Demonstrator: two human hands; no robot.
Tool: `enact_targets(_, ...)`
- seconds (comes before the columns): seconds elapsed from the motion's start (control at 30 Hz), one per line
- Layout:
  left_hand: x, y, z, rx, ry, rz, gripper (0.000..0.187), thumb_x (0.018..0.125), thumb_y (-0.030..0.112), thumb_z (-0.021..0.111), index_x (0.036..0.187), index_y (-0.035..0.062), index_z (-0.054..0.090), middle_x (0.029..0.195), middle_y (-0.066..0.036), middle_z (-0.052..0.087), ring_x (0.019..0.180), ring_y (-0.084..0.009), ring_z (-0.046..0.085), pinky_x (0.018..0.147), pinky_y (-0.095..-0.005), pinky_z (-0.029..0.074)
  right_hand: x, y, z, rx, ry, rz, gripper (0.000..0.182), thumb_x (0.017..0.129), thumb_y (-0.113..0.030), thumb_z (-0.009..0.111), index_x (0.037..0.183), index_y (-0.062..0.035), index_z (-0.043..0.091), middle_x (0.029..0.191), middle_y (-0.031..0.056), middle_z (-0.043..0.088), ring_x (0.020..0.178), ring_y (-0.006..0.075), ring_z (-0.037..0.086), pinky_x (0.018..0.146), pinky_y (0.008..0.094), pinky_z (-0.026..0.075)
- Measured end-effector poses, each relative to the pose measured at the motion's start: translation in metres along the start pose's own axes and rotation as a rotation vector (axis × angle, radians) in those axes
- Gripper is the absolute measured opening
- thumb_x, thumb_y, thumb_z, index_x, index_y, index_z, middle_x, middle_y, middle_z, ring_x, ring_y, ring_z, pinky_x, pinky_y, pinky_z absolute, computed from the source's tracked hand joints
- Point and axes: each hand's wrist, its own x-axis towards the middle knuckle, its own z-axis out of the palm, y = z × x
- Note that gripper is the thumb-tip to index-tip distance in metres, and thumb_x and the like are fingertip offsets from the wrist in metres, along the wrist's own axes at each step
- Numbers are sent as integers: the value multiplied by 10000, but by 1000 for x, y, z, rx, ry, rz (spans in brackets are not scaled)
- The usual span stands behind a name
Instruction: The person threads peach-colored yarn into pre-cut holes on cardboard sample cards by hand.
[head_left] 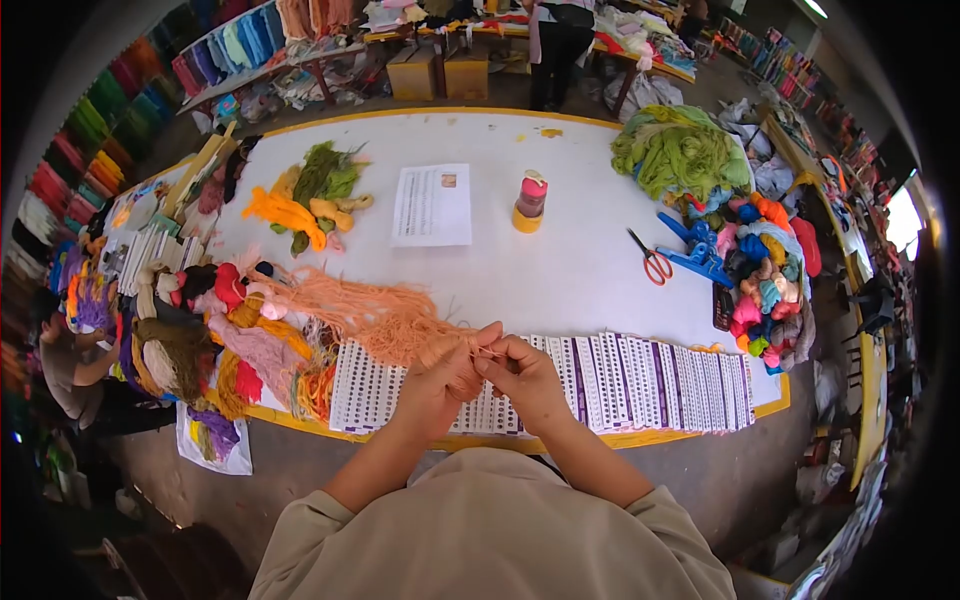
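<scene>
My left hand (443,385) is closed around part of a peach yarn bundle (385,315), whose loose strands spread over the white table (500,285) to the left. Beside it, my right hand (525,380) pinches thin peach strands, its fingertips close to those of the left. Under both hands runs a long row of white punched cards (640,385) with some purple edges, along the table's front edge. Colourful yarn skeins (245,350) are heaped left of the cards.
Ahead lie a printed sheet (432,205), a pink and yellow cone (530,200) and orange and green yarn (310,205). On the right are scissors (652,262), a blue tool (700,250), green yarn (680,150) and mixed skeins (770,280). People are at the far side and far left.
</scene>
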Motion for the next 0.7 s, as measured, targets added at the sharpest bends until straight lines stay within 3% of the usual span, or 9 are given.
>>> enact_targets(0.2, -1, 8, 6, -13, 10, 41, 417, 982, 238, 489, 1278, -52, 534, 1175, -112, 626, 1058, -156, 585, 915, -307, 444, -2, 1, 0, 150, -21, 30, 66, 900, -127, 657, 889, -77, 616, 805, -23, 594, 674, 41, 501, 569, 195, 427)
enact_targets(0.53, 3, 5, -7, 27, -39, 162, 299, 997, 196, 472, 1141, -44, 577, 1158, -152, 613, 1076, -209, 584, 952, -380, 475, -2, -2, 4, 383, 3, 127, 95, 924, -182, 634, 946, -95, 605, 813, -9, 605, 630, 53, 490, 555, 199, 425)
enact_targets(0.6, 3, 6, -7, 40, -45, 164, 305, 996, 202, 478, 1149, -43, 574, 1153, -151, 612, 1081, -213, 580, 951, -382, 474, 0, -3, 2, 555, 12, 159, 103, 929, -183, 628, 958, -88, 601, 832, -1, 614, 615, 58, 484, 548, 204, 424)
enact_targets(0.7, 2, 10, -6, -38, -133, 187, 284, 988, 189, 499, 1119, -43, 596, 1148, -141, 612, 1121, -218, 556, 950, -373, 463, 1, 2, 1, 415, -9, 151, 113, 933, -184, 620, 964, -77, 602, 854, -2, 619, 633, 51, 485, 557, 206, 430)
